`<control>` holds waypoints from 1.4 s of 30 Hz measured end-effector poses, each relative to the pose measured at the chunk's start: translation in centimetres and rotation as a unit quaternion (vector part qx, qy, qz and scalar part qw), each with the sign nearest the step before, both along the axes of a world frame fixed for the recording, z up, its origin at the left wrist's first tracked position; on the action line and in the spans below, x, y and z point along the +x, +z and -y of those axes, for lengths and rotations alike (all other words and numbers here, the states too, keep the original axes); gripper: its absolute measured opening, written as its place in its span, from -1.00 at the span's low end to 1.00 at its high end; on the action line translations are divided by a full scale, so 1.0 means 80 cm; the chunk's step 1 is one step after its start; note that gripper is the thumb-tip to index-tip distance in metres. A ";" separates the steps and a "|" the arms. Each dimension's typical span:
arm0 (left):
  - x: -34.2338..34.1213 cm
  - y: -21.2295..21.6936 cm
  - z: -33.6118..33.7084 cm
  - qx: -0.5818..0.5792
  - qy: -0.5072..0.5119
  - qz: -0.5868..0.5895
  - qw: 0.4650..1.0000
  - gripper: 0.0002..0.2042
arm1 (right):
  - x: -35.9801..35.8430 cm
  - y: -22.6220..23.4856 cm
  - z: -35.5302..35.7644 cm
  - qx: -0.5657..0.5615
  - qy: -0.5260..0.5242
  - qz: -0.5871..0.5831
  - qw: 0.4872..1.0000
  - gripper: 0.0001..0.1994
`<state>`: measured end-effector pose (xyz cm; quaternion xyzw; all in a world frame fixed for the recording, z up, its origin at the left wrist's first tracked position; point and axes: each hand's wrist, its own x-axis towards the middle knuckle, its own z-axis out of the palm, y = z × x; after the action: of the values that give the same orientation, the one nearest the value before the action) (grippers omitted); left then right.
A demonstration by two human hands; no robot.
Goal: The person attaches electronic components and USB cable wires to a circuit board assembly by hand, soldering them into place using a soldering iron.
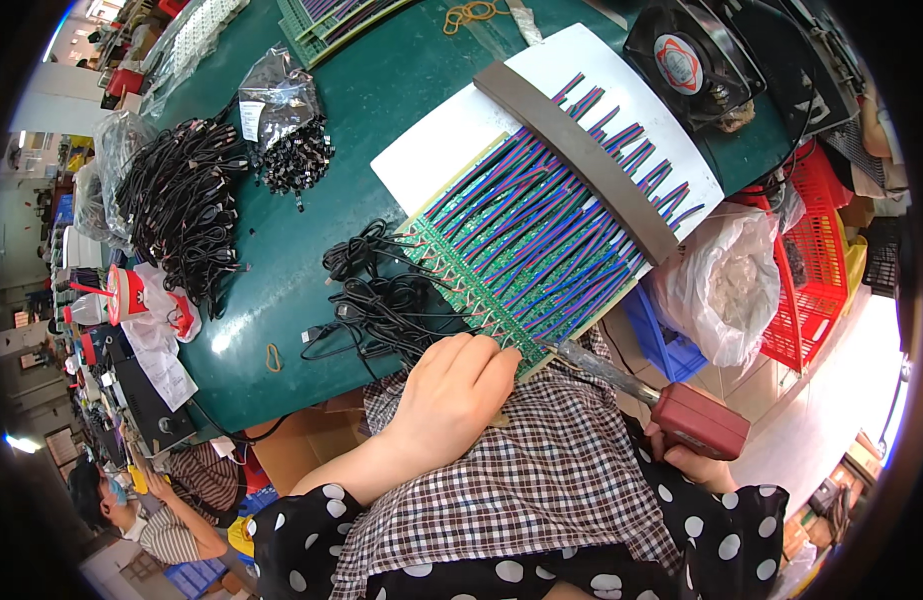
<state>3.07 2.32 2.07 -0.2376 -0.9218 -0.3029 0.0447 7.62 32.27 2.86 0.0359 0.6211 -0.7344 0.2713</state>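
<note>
Here the right hand (697,462) grips the stiff soldering iron (642,390) by its red handle; the left hand (452,395), curled, pins the thin, fragile circuit board (462,275).

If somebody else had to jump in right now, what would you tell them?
Left hand: fist resting at the near edge of the green circuit board, by the row of wire joints; what it pinches cannot be seen.
Right hand: gripping the red handle of the soldering iron, tip at the board's near edge.
Board lies on white paper, its purple and blue wires held down by a grey bar.
Black cables lie left of the board.
Wires look seated; how many joints remain cannot be told.
</note>
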 end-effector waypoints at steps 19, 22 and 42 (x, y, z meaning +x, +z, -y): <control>-0.001 0.000 -0.023 -0.089 0.070 0.032 0.993 -0.80 | 0.009 -0.012 -0.011 0.128 0.031 -0.092 0.987 -0.56; 0.000 0.000 -0.024 -0.084 0.072 0.041 0.993 -0.80 | 0.009 -0.012 -0.011 0.139 0.027 -0.091 0.986 -0.58; 0.000 -0.001 -0.028 -0.103 0.058 0.014 0.993 -0.88 | 0.042 -0.021 -0.031 0.028 -0.080 0.082 0.993 -0.61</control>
<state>3.07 4.60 1.98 -0.1831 -0.9608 -0.2065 0.0245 11.02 34.76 1.18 0.1527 0.6120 -0.7308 0.2608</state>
